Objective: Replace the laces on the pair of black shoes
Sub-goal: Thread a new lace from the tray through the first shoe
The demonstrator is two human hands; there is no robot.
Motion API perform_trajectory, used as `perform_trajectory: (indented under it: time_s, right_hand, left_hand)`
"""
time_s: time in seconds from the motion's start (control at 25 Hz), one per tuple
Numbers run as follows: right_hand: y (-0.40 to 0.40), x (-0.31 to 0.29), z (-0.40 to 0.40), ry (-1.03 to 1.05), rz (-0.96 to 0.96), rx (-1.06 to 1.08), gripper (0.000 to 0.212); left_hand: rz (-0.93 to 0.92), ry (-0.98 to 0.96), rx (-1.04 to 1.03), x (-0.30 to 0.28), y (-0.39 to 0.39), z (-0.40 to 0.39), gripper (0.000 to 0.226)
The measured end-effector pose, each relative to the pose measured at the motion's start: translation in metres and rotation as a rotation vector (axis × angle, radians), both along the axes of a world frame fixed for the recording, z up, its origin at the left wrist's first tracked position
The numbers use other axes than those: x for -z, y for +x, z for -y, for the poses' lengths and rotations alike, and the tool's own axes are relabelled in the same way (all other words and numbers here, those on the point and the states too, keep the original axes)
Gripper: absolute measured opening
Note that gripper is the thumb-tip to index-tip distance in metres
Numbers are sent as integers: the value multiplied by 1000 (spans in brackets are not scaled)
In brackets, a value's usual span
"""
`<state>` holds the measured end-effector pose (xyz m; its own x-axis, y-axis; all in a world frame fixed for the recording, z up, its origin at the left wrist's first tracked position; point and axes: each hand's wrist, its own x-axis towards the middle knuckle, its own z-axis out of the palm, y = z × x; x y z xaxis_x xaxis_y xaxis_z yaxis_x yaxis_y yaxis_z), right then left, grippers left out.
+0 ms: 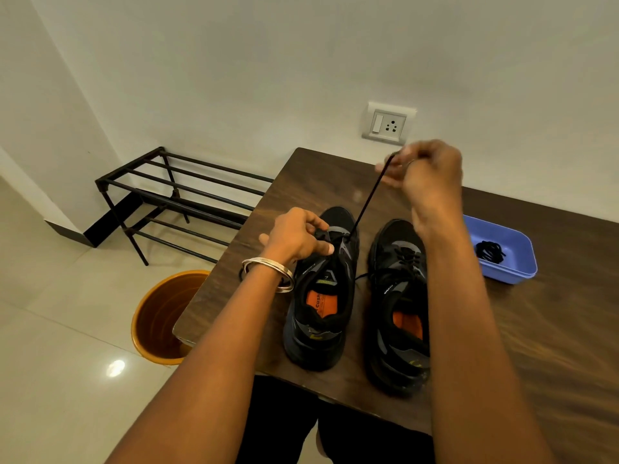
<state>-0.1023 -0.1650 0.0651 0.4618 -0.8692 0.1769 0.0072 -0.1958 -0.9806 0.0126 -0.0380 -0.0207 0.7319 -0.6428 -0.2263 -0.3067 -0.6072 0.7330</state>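
Left of the table (552, 329) an orange bin (160, 316) stands on the floor. On the table, the left shoe (318, 316) is steadied at its eyelets by the pinching left hand (298, 239); the lace (370, 195) is gripped and drawn taut by the raised right hand (428, 172). It should be pulled straight, the shoe kept pinned. The right shoe (398, 306) stays laced; a blue tray (516, 262) holds a coiled lace.
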Motion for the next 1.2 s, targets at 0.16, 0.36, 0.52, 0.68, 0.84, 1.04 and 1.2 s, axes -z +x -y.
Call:
perform_trajectory:
  time_s: [0.16, 0.36, 0.52, 0.68, 0.84, 1.04, 1.2]
  right_hand:
    - [-18, -32, 0, 122, 522, -29, 20]
    - [-2, 40, 2, -312, -770, -288, 24]
    - [15, 91, -2, -460, -1222, -338, 31]
    - [8, 74, 7, -320, -871, -226, 11]
    - [-6, 27, 1, 36, -2, -118, 16]
    - [-20, 1, 5, 327, 771, -326, 7]
    - [-13, 30, 16, 133, 17, -152, 19]
  left_hand:
    - [23, 52, 74, -1, -4, -3, 46]
    - [97, 53, 148, 1, -4, 0, 53]
    - [46, 35, 198, 12, 1, 4, 61]
    - [-145, -52, 187, 17, 4, 0, 92]
    - [-277, -139, 148, 19, 5, -1, 103]
    - [-326, -186, 106, 22, 6, -2, 106]
    - [-303, -196, 101, 21, 8, -5, 100]
